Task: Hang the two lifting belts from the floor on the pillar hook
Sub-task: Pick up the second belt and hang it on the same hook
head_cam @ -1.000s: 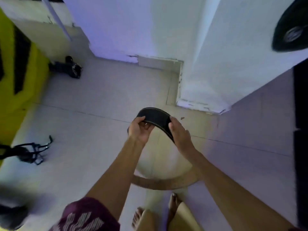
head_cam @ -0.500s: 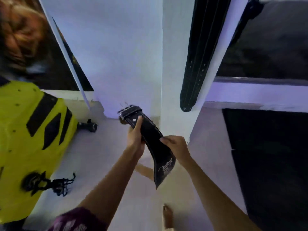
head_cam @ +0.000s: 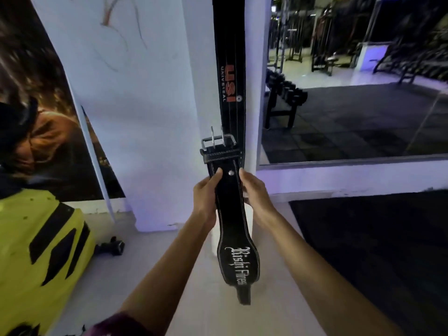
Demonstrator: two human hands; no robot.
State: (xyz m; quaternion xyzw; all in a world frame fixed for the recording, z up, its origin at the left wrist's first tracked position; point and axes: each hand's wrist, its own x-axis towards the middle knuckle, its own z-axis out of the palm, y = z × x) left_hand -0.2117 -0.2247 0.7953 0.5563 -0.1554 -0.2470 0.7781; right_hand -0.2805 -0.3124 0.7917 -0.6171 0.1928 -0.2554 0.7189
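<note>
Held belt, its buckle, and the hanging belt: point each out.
Held belt (head_cam: 238, 260): head view, wide lettered section.
Buckle (head_cam: 218, 141): head view, metal frame at top.
Hanging belt (head_cam: 229, 69): head view, face near the red lettering.

Two belts (head_cam: 230, 69) (head_cam: 232, 214) show: one hangs on the pillar (head_cam: 194, 117), one is held. Two hands (head_cam: 206, 197) (head_cam: 254, 190) grip it. One buckle (head_cam: 218, 141), one mirror (head_cam: 351, 93).

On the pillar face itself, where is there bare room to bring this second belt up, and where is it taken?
Taken: the hanging belt covers the pillar's right half. Bare: the white strip left of it. The held belt, gripped by left hand and right hand, overlaps the hanging one's lower end.
</note>
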